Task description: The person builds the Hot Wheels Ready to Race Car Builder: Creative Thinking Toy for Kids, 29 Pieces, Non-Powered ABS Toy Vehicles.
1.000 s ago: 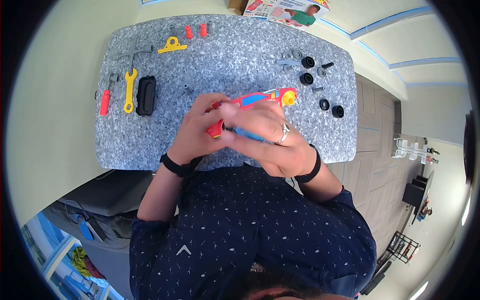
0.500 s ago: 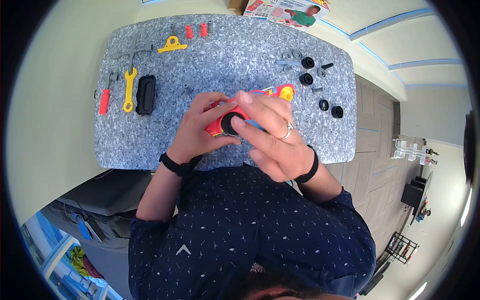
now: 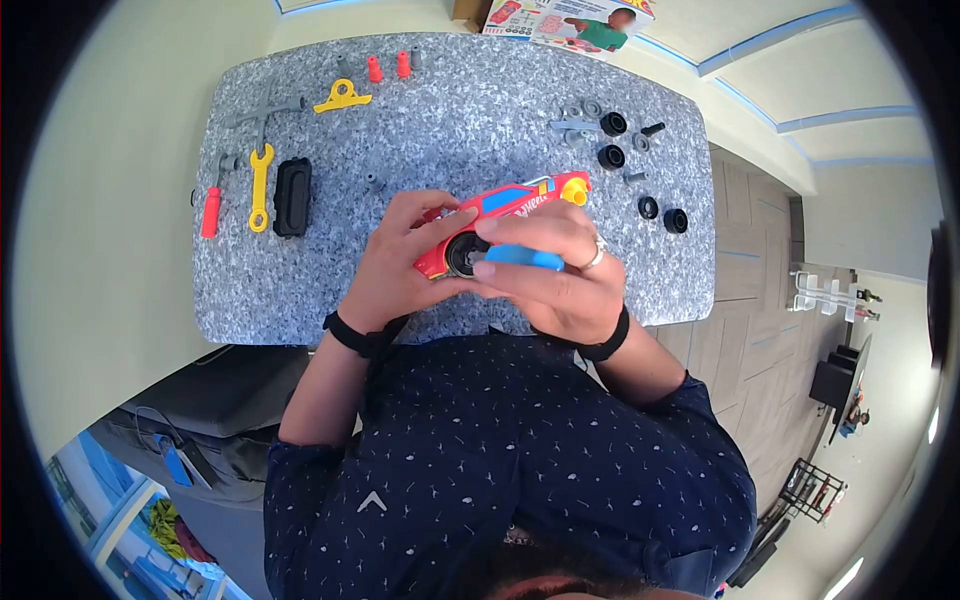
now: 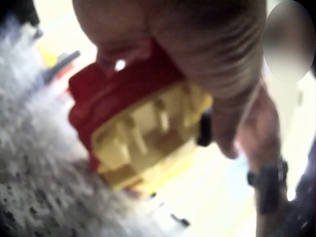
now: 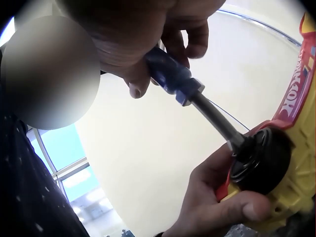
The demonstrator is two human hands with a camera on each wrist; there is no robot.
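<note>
My left hand (image 3: 385, 265) grips the front end of a red toy car (image 3: 510, 198) with blue windows and a yellow underside, held on its side over the table. A black wheel (image 5: 266, 163) sits on the car's near side, with my left thumb beside it in the right wrist view. Between the fingers and thumb of my right hand (image 3: 575, 290) is a toy screwdriver (image 5: 215, 114) with a blue handle and grey shaft; its tip meets the wheel's hub. In the left wrist view, the car's yellow end (image 4: 148, 133) shows below my left palm.
On the speckled table (image 3: 450, 120), a yellow wrench (image 3: 260, 190), black tray (image 3: 292, 197), red-handled tool (image 3: 211, 212) and grey cross wrench (image 3: 265, 112) lie left. Loose wheels (image 3: 611, 157) and grey bolts (image 3: 636, 178) lie right. A printed box (image 3: 560, 25) stands behind.
My right hand has drawn back from over the wheel and turned, so the screwdriver's blue handle now shows between fingers and thumb. My left hand keeps its grip on the car.
</note>
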